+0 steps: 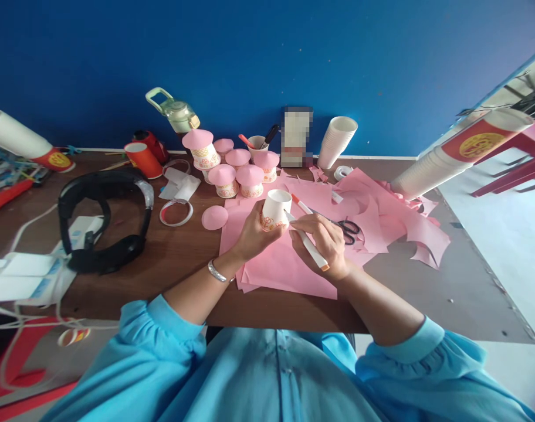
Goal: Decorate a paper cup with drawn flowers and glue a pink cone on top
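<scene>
Head view: my left hand (252, 234) grips a paper cup (275, 210) tilted toward me over the pink paper (289, 266), so its side faces the marker (306, 241) pinched in my right hand (324, 243). Scissors (347, 230) lie just beyond; finished pink-capped cups (236, 170) stand behind on the tabletop (171, 258).

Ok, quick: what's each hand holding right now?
Left hand: closed around a paper cup.
Right hand: gripping a marker against the cup.

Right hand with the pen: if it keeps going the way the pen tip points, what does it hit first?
Probably the paper cup held in the left hand. The right hand aims the pen up-left, and its tip already sits at the cup's wall; actual contact is hard to judge.
</scene>
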{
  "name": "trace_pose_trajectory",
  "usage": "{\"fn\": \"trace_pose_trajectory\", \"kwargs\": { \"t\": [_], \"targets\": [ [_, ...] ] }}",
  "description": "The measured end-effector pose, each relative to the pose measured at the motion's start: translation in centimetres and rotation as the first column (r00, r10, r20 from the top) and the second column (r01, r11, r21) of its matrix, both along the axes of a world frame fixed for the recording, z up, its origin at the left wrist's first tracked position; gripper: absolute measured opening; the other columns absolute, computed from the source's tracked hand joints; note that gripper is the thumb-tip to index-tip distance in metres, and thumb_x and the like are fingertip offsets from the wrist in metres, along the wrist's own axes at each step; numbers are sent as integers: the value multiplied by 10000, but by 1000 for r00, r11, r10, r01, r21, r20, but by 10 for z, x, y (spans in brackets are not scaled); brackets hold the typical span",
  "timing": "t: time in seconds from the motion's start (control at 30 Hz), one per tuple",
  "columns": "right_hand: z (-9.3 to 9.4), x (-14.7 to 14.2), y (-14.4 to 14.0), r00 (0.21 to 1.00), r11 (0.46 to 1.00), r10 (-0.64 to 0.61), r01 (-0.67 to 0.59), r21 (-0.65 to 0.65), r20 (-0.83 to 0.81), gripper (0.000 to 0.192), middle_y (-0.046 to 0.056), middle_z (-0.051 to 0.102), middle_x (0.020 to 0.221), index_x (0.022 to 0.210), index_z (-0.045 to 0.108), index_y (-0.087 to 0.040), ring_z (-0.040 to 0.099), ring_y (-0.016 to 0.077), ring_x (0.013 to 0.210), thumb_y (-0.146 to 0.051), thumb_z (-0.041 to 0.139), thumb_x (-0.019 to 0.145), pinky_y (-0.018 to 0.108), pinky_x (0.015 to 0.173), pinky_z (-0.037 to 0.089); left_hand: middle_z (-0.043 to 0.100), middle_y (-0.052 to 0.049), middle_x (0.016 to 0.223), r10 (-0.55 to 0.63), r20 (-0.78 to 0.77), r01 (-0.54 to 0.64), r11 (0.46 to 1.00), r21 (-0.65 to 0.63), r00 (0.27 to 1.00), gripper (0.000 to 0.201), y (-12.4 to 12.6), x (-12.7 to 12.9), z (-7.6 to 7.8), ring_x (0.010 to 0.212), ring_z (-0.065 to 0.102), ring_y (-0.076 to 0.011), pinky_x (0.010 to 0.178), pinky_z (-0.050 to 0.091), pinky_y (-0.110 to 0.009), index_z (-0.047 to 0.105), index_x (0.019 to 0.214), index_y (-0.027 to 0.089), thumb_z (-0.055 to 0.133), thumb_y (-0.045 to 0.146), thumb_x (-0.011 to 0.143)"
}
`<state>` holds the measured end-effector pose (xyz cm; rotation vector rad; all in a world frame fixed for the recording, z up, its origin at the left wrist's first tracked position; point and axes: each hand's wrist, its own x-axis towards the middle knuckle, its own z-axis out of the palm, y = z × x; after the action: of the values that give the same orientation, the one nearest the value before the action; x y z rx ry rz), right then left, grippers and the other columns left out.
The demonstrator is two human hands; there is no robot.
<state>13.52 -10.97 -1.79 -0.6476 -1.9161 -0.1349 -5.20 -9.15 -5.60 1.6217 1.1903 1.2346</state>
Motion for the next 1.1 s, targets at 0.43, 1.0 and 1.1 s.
{"fn": "trace_pose_trajectory", "kwargs": {
  "t": [0.43, 1.0, 1.1],
  "targets": [
    [-3, 2, 0, 1000, 999, 19, -19, -38, 1, 346, 36, 761, 913, 1273, 632, -273, 735, 206, 745, -97, 641, 975, 346, 678, 628, 698, -85, 1149, 8, -41, -6, 999, 52, 999, 488, 1, -2, -7, 1013, 691, -257, 839, 599, -396, 577, 1195, 219, 813, 418, 817],
    [-4, 2, 0, 999, 995, 49, -48, -83, 15, 323, 23, 759, 904, 1262, 645, -272, 726, 197, 750, -107, 650, 985, 338, 666, 615, 685, -64, 1100, 31, -67, -26, 997, 67, 997, 465, 2, -3, -9, 953, 673, -236, 802, 588, -382, 571, 1156, 223, 826, 379, 801],
    [-3, -1, -1, 999, 998, 19, -17, -64, 43, 323, 8, 750, 864, 1251, 638, -281, 725, 188, 713, -97, 615, 987, 328, 619, 604, 683, -58, 1094, 36, -63, -32, 997, 65, 997, 459, 3, -3, -9, 942, 669, -228, 793, 584, -371, 566, 1142, 224, 829, 386, 802]
  ]
}}
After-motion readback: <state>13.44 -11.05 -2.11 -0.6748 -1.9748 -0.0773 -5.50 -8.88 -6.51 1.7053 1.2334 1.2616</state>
